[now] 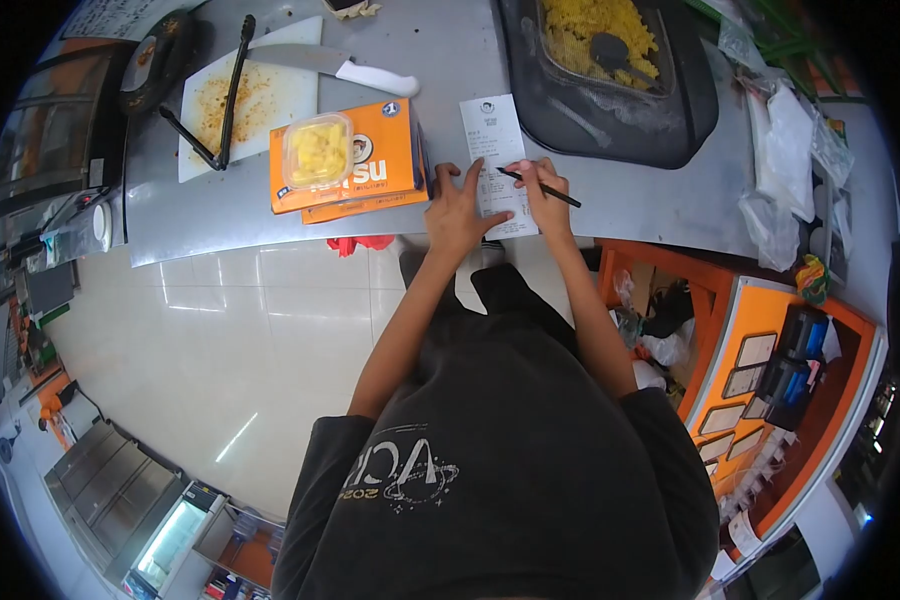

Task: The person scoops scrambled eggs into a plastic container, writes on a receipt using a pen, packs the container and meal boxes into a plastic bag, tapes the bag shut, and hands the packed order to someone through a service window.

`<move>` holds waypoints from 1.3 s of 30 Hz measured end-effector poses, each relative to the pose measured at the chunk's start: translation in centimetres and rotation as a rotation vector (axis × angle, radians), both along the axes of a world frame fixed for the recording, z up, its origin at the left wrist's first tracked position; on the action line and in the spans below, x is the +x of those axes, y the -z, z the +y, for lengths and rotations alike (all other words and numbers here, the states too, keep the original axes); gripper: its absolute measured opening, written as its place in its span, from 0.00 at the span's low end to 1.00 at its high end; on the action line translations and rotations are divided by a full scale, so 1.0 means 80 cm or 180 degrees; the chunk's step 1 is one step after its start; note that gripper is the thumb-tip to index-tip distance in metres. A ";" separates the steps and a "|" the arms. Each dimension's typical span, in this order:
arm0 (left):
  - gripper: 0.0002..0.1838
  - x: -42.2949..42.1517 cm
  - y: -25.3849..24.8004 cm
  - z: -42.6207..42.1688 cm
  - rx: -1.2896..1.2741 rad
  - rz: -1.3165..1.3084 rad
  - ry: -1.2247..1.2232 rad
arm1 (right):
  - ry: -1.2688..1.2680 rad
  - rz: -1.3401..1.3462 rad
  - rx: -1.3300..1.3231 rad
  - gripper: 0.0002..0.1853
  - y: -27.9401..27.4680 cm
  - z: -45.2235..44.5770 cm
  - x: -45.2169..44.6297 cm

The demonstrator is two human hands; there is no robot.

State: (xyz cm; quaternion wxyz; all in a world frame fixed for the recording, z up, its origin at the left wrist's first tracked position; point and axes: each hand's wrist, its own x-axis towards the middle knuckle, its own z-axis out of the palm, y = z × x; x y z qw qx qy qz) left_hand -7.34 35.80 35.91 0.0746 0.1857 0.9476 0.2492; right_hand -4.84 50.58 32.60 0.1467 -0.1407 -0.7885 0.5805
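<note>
A printed paper receipt [492,115] lies flat on the metal table. My left hand [457,215] rests on its left side, fingers spread, thumb and fingertips on the paper. A black pen [560,194] is pinched in my right hand [547,193], its tip over the middle of the receipt. To the left of my left hand are stacked orange boxes [402,140]. On top of them sits a clear plastic tub [318,150] of yellow food chunks.
A white-handled knife [380,77] and black tongs [232,100] lie on a stained white cutting board [288,45]. At the back right, a black tray [530,110] bears a container of yellow food [610,25] with a dark scoop. Plastic bags [780,150] lie at the right end.
</note>
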 end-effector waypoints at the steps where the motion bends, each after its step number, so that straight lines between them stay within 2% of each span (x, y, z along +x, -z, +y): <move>1: 0.46 0.000 0.002 0.000 0.0012 0.0012 0.0004 | 0.0115 -0.0043 0.0054 0.17 0.000 0.005 0.005; 6: 0.46 0.001 0.006 -0.001 -0.0010 0.0052 0.0015 | 0.0371 -0.0136 0.0131 0.16 -0.003 0.025 0.019; 12: 0.46 0.002 0.007 0.000 0.0020 0.0114 0.0019 | 0.0044 0.0033 0.0362 0.15 -0.007 0.015 0.018; 15: 0.46 0.002 0.004 0.000 -0.0005 0.0135 0.0019 | 0.0002 -0.0010 0.0305 0.15 -0.005 0.019 0.020; 18: 0.46 0.001 0.002 0.000 0.0001 0.0138 0.0025 | -0.0032 0.0041 -0.0104 0.15 0.001 0.023 0.023; 21: 0.46 0.002 0.000 0.001 -0.0019 0.0098 0.0013 | -0.0101 -0.0018 -0.0040 0.16 -0.001 0.027 0.025; 24: 0.46 0.002 -0.001 0.002 -0.0057 0.0101 0.0010 | -0.0127 -0.0080 -0.0034 0.16 -0.006 0.022 0.025; 27: 0.46 0.002 0.000 0.002 -0.0039 0.0158 0.0015 | -0.0171 -0.0035 0.0311 0.16 -0.004 0.023 0.023; 30: 0.46 0.001 0.001 0.002 -0.0024 0.0159 0.0018 | 0.0096 -0.0109 0.0249 0.16 -0.002 0.029 0.024; 36: 0.46 0.001 0.003 0.001 0.0009 0.0105 0.0015 | -0.0147 0.0059 0.0205 0.16 -0.004 0.023 0.024; 39: 0.46 0.000 0.002 0.001 -0.0005 0.0119 0.0016 | -0.0020 -0.0103 0.0227 0.15 0.002 0.027 0.025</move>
